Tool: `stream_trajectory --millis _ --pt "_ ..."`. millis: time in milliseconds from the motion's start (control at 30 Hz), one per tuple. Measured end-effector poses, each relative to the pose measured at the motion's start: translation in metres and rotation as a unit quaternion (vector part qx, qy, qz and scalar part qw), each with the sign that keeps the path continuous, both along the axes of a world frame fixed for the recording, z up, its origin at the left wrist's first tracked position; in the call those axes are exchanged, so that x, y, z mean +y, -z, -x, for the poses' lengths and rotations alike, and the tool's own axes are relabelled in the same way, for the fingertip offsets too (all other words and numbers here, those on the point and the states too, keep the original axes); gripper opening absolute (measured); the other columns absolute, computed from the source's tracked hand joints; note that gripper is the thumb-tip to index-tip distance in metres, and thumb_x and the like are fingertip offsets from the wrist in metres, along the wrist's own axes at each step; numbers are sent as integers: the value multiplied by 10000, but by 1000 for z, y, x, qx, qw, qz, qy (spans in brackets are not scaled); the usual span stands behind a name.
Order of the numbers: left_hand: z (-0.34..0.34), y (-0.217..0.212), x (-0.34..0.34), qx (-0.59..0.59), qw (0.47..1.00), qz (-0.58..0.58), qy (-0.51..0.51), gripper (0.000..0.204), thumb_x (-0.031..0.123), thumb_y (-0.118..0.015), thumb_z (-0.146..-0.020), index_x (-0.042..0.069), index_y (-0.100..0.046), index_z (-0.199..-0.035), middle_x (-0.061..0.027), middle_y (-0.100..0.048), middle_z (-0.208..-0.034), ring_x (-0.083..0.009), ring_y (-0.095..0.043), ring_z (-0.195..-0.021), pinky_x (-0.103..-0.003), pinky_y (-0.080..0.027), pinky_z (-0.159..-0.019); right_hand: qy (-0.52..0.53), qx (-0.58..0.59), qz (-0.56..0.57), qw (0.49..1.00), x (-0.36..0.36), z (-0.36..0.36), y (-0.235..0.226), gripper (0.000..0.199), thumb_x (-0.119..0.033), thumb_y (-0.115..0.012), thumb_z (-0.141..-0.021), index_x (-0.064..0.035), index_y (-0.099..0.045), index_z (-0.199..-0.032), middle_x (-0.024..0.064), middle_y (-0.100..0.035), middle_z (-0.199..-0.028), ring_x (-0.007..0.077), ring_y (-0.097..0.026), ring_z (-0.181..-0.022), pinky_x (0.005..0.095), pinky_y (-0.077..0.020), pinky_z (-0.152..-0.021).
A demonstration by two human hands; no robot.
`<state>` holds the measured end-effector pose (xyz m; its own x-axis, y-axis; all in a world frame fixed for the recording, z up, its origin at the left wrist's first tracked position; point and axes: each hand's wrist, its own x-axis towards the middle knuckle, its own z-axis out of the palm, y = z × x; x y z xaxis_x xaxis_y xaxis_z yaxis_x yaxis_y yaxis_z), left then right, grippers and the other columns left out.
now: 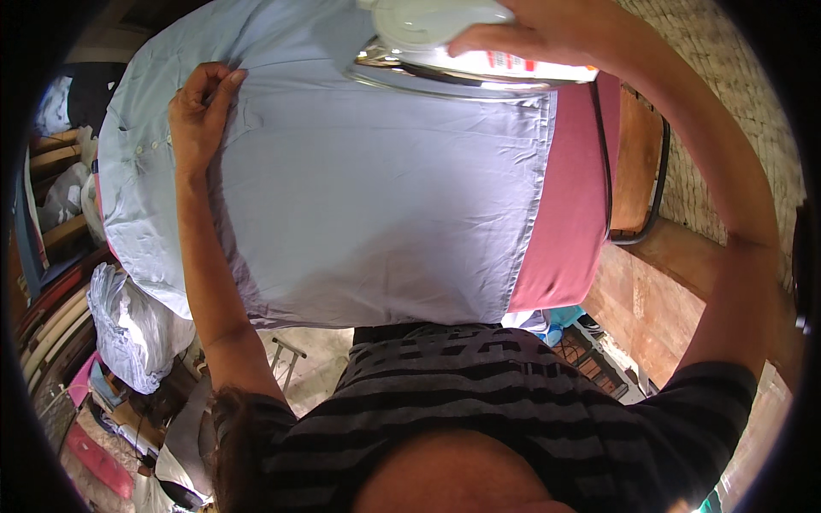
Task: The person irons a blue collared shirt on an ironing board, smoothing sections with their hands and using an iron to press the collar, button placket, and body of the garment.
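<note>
One iron point(445, 70) gripped in my right hand point(543, 32); left hand point(200, 115) curled on shirt point(368, 179), pinch unclear. Want it taut.

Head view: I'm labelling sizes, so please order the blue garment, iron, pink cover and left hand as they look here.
1. Blue garment
2. Iron and pink cover: too alike to rank; the top edge cuts off the iron
3. Left hand
</note>
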<state>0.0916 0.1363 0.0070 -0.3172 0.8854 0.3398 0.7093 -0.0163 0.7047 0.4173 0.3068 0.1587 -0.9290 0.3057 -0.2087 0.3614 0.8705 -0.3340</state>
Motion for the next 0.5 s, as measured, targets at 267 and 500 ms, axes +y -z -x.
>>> stream_trajectory --millis 267,500 --pt "0 3 2 -30 999 3 -14 162 180 -732 -908 51 -641 -871 63 -499 -637 -27 -379 -601 -195 -309 -564 2 80 -12 997 15 -62 11 342 -296 -806 -810 -44 -584 -879 146 -648 -704 296 -681 -654 374 -503 -577" --pt "4 5 1 -33 999 -6 -27 154 174 -744 -897 47 -662 -869 69 -519 -646 -20 -403 -610 -176 -330 -595 -30 81 -66 994 9 -24 19 410 -421 -750 -835 -37 -624 -909 156 -677 -741 326 -682 -658 395 -524 -600"
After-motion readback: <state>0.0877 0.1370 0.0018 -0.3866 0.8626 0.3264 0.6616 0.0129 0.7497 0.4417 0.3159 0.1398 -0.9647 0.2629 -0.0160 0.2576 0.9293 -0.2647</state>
